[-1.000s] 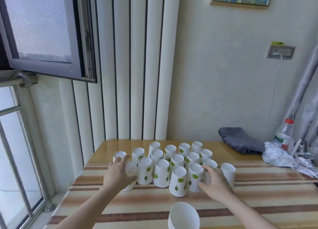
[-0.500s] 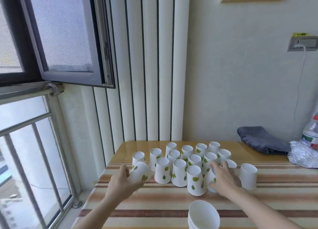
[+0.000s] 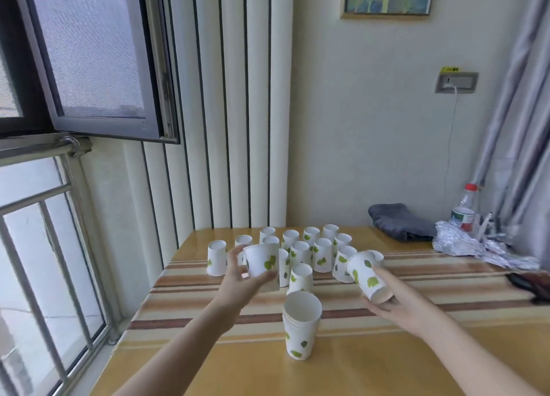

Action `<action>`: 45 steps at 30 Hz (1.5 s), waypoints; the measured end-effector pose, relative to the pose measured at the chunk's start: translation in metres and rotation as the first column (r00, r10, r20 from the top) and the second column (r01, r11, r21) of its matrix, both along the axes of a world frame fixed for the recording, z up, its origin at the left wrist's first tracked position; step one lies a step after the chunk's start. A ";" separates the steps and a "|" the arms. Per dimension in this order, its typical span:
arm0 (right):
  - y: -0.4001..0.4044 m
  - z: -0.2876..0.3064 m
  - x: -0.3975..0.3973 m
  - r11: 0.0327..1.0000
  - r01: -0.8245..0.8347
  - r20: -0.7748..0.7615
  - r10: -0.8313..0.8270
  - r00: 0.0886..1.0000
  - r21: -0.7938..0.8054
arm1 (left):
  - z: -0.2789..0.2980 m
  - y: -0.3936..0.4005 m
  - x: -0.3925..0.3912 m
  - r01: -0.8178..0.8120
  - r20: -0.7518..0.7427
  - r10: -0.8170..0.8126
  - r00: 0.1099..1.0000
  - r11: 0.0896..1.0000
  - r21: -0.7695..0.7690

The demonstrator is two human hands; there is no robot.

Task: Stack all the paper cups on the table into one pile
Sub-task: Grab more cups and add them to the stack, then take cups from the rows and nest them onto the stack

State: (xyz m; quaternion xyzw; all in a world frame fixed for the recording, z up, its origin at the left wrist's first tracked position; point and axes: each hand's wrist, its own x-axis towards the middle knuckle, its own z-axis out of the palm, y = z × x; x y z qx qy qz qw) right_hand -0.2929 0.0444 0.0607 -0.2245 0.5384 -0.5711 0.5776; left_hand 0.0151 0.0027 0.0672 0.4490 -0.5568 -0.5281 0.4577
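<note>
Several white paper cups with green leaf prints [image 3: 323, 254] stand upside down in a cluster on the far half of the striped table [image 3: 190, 288]. A short pile of nested cups [image 3: 301, 324] stands upright, mouth up, near the table's middle front. My left hand [image 3: 238, 279] holds one cup [image 3: 261, 260] upright above the table, left of the pile. My right hand [image 3: 395, 299] holds another cup [image 3: 367, 275] tilted, its mouth pointing up and to the left, to the right of the pile.
A folded grey cloth [image 3: 398, 221], crumpled foil [image 3: 473, 246] and a plastic bottle [image 3: 464, 211] lie at the table's far right. A dark object [image 3: 529, 282] sits at the right edge. An open window [image 3: 89, 68] and railing are on the left.
Both hands have lifted a cup each out of the cluster and drawn back toward the upright pile. The camera has tilted so the pile shows fully.
</note>
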 end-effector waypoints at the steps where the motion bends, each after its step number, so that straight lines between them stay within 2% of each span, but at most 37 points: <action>1: 0.009 0.001 0.000 1.000 -0.003 0.078 0.006 0.997 -0.030 | 0.000 0.003 -0.004 0.002 0.007 -0.002 1.000 1.000 -0.029; 3: 0.023 -0.001 0.003 0.998 -0.008 0.156 0.018 0.988 -0.065 | 0.002 0.011 -0.014 0.030 0.021 -0.028 0.999 0.997 -0.078; 10: 0.040 -0.005 0.017 0.997 -0.031 0.190 0.045 0.981 -0.074 | -0.008 0.021 -0.036 0.195 0.196 -0.164 0.967 0.969 -0.152; 13: 0.038 -0.009 0.017 0.996 -0.047 0.117 0.055 0.992 -0.074 | -0.013 0.022 -0.040 0.206 0.323 -0.140 0.936 0.962 -0.180; 15: 0.036 -0.008 0.019 0.992 -0.049 0.054 0.055 0.997 -0.113 | -0.016 0.024 -0.040 0.216 0.341 -0.150 0.928 0.963 -0.164; 18: 0.034 0.001 0.030 0.980 -0.075 -0.190 0.040 0.981 -0.184 | -0.015 0.025 -0.037 0.218 0.291 -0.167 0.942 0.964 -0.151; 21: 0.030 0.015 0.055 0.953 -0.153 -0.429 0.028 0.903 -0.260 | -0.002 0.025 -0.034 0.168 0.178 -0.143 0.974 0.977 -0.131; 24: 0.024 0.019 0.082 0.927 -0.257 -0.545 0.071 0.835 -0.272 | 0.010 0.026 -0.035 0.175 0.160 -0.153 0.975 0.975 -0.135; 31: 0.014 -0.007 0.107 0.933 -0.317 -0.628 0.145 0.765 -0.171 | 0.002 0.027 -0.036 0.187 0.177 -0.163 0.971 0.973 -0.132; 35: 0.012 -0.012 0.100 0.910 -0.381 -0.613 0.209 0.762 -0.162 | -0.012 0.023 -0.033 0.187 0.180 -0.169 0.969 0.979 -0.087; 40: -0.005 -0.008 0.072 0.874 -0.474 -0.567 0.340 0.750 -0.103 | -0.025 -0.005 -0.023 0.104 0.147 -0.095 0.985 0.993 -0.052; 43: -0.036 -0.007 0.070 0.936 -0.344 -0.596 0.234 0.768 -0.075 | -0.031 -0.029 -0.020 0.030 0.170 -0.022 0.985 0.999 -0.043; 44: -0.050 -0.008 0.071 0.955 -0.292 -0.667 0.182 0.722 -0.056 | -0.033 -0.040 -0.020 0.003 0.198 0.007 0.980 0.999 -0.050; 45: -0.063 -0.009 0.072 0.962 -0.271 -0.753 0.160 0.638 -0.026 | -0.036 -0.051 -0.020 -0.028 0.227 0.040 0.973 0.998 -0.057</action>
